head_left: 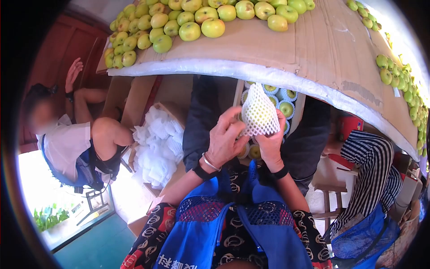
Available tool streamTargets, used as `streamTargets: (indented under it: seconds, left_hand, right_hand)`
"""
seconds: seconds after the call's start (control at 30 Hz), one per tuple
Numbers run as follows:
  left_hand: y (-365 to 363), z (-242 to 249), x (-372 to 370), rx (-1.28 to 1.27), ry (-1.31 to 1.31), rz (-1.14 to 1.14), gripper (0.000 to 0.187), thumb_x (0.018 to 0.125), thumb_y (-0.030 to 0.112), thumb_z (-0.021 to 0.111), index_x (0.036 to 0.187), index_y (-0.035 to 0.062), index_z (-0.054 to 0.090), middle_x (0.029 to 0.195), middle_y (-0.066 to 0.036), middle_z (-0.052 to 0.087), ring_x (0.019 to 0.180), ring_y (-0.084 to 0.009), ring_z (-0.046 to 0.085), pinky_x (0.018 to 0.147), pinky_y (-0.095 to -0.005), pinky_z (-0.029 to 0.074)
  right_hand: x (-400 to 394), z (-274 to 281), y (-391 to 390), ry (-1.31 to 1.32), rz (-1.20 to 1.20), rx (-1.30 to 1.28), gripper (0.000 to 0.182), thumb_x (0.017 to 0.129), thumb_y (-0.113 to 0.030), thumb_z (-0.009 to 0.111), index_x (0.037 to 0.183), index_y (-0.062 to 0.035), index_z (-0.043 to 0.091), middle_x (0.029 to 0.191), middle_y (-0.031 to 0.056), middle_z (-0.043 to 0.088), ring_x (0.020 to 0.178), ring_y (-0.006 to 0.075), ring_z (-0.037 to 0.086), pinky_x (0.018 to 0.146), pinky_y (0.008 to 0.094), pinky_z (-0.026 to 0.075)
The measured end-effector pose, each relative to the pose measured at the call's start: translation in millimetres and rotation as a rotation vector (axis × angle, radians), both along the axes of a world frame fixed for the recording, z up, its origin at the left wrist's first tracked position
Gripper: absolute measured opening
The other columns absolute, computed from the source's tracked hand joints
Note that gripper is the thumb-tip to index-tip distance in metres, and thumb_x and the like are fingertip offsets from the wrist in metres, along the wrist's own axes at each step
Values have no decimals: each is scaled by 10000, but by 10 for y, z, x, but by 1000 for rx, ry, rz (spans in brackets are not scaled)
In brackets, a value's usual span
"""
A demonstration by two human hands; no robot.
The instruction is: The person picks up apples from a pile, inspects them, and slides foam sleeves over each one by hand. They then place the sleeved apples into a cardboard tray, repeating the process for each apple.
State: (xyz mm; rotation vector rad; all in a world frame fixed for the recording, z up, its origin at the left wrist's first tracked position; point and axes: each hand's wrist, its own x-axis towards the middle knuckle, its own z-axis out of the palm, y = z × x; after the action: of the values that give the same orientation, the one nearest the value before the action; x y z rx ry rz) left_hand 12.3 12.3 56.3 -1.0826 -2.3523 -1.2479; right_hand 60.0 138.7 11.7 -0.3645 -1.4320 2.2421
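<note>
A white foam net sleeve [260, 112] is held up in front of me, its narrow end pointing away; a pale green tint shows through the mesh, seemingly an apple inside. My left hand [224, 136], with a bracelet and a black band on its wrist, pinches the sleeve's lower left edge. On the other side, my right hand [271, 144] has its fingers closed around the sleeve's lower right. Beneath both hands sits a carton [299, 114] with rows of green apples [285, 109] in foam nets, partly hidden by my hands.
A cardboard-covered table [322, 58] with a padded white edge carries many loose green apples [189, 31]. At left stands a box of white foam nets [159, 143]. One person [67, 148] sits at left; another in striped trousers [369, 166] sits at right.
</note>
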Motion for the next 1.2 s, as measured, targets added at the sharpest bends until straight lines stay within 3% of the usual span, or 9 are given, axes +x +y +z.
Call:
streamTargets:
  seconds: [0.23,0.37,0.47,0.57,0.63,0.73,0.9,1.0,1.2]
  left_hand:
    - [92,-30,206,20,-317,-82,203,668,44,710,828,51,586,689,-76,601,563,-192,594,536,-271,471]
    - [60,28,213,123,-547,-204,185,696,66,707,840,33,596,724,-63,639,601,-123,623,548,-242,481]
    - [-138,163,79,114,-646,-240,115,733,62,670,823,29,606,736,-46,633,633,-101,606,583,-233,479]
    - [-178,140,-230,381,-563,75,371,886,145,505,1219,11,412,1143,-113,520,1025,-162,500,864,-259,397]
    - [-124,137,-402,421,-771,81,443,925,295,431,1252,-2,400,1222,-130,475,1114,-200,463,937,-308,359]
    - [-78,-107,-482,381,-949,-277,506,924,393,375,1199,-22,466,1197,-153,507,1106,-227,487,953,-343,366]
    - [53,-321,-226,597,-1077,-218,420,910,316,388,1109,-32,514,1115,-156,566,1014,-222,548,914,-333,409]
    - [7,-608,-180,1024,-1523,-186,369,908,252,349,1118,-7,506,1111,-168,570,1031,-259,551,932,-371,418]
    - [-192,-725,-253,1285,-1742,-294,383,916,308,357,1152,42,499,1129,-194,557,1040,-363,536,880,-483,449]
  right_hand:
    - [24,-101,-14,-75,48,-181,666,681,-12,711,1228,-27,331,1171,77,487,1052,138,498,909,272,410]
    - [59,-143,37,-41,112,-367,636,701,-54,708,1239,-26,371,1200,83,485,1063,158,495,924,270,389]
    - [98,-251,137,-74,157,3,458,745,-117,679,1147,5,497,1176,94,506,1077,186,483,933,274,367]
    - [95,-170,177,-98,256,186,466,746,-105,677,1154,13,486,1163,94,511,1067,175,488,927,267,368]
    - [92,-141,112,-113,287,-78,504,740,-109,683,1173,21,460,1149,88,517,1052,164,493,921,263,371]
    - [84,-136,60,-96,323,166,487,733,-110,687,1154,12,476,1116,95,544,1041,168,511,895,268,392]
    - [67,45,73,-132,349,364,518,730,-151,696,1153,20,451,1006,126,602,939,240,587,827,307,452]
    - [17,237,80,-438,335,930,513,725,-171,708,1121,29,452,891,193,644,842,284,650,673,344,500]
    - [1,739,316,-430,416,590,505,735,-171,705,1149,-5,469,912,145,636,773,179,626,642,283,479]
